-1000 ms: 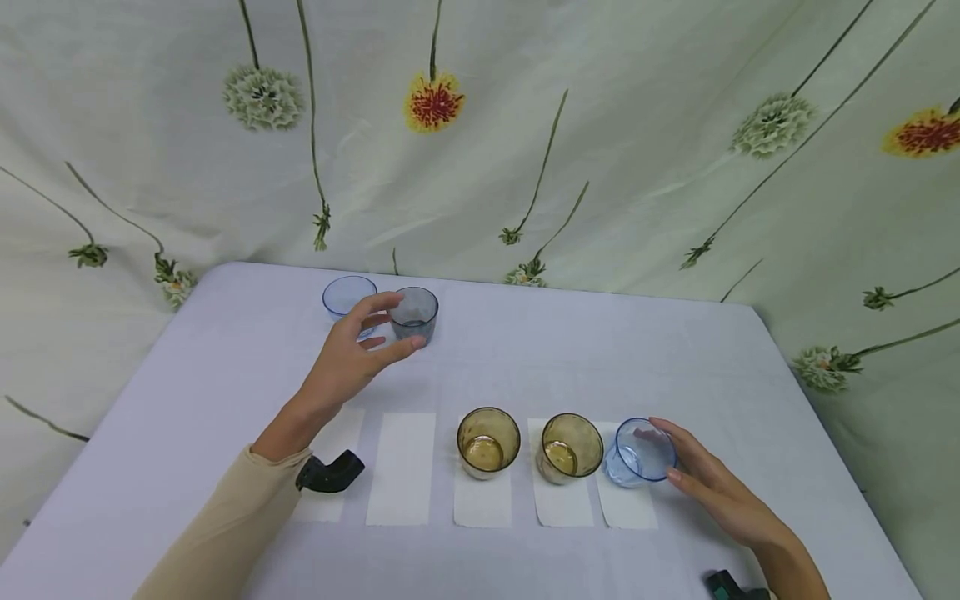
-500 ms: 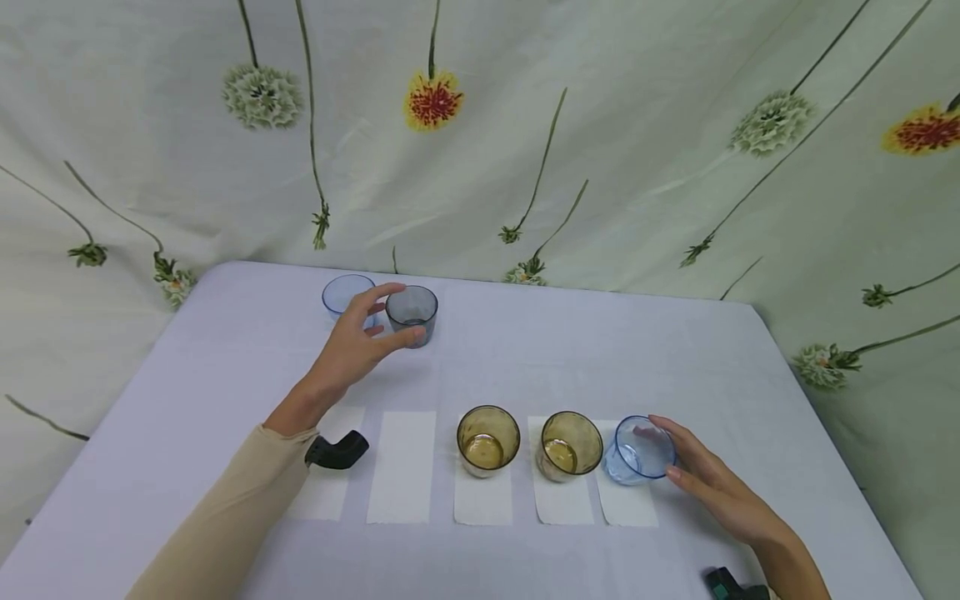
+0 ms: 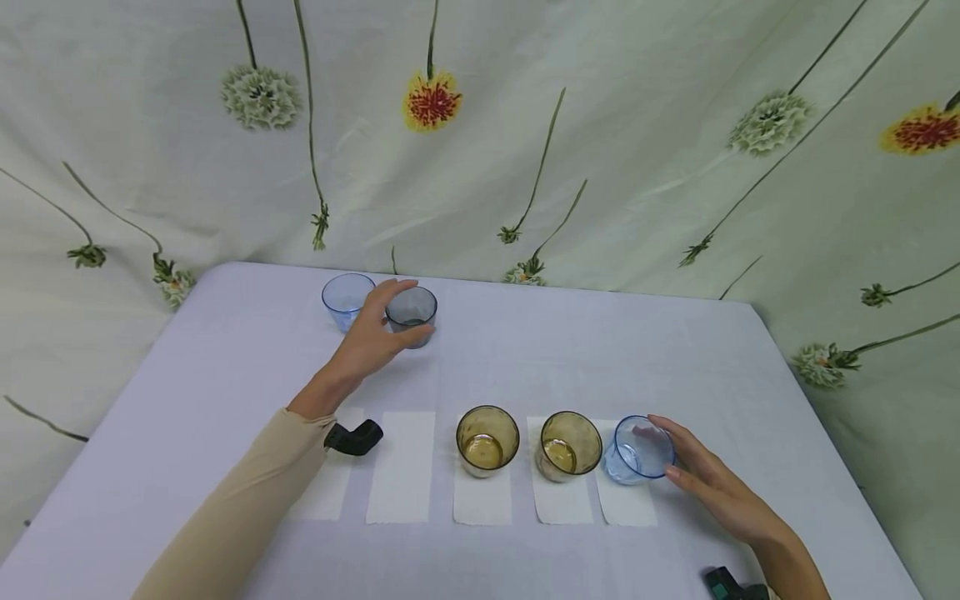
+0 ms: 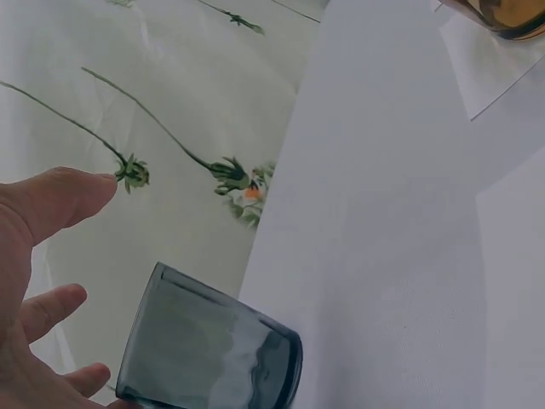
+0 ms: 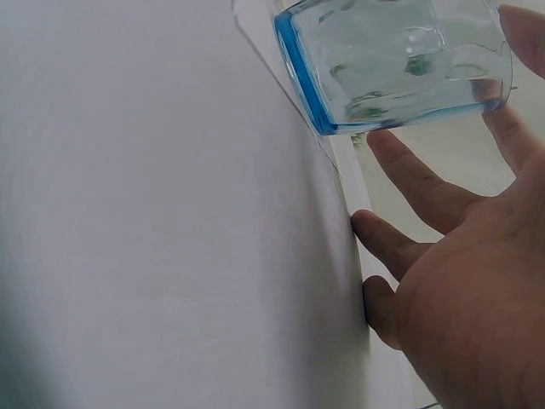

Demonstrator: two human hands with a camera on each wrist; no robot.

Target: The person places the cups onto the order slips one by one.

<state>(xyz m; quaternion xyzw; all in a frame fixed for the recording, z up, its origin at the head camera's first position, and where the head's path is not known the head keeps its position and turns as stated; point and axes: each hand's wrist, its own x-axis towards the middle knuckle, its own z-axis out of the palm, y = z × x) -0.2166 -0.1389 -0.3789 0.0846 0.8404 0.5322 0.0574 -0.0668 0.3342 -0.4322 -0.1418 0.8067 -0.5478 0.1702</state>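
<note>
Left hand (image 3: 369, 335), relaxed around gray glass (image 3: 415, 310): only its wrist view shows us the thumb (image 4: 64, 200) clear. Right hand (image 3: 723, 487) pinches blue glass (image 3: 641, 452).

pale cloth backdrop (image 3: 637, 183), printed flowers (image 3: 432, 102), white-covered table (image 3: 540, 350)

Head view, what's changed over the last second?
The left hand shifted right and slightly farther off, reaching further around the gray glass; nothing was lifted. Unmoved: that glass, the right hand at the near blue glass, the amber glasses and the far blue glass.
</note>
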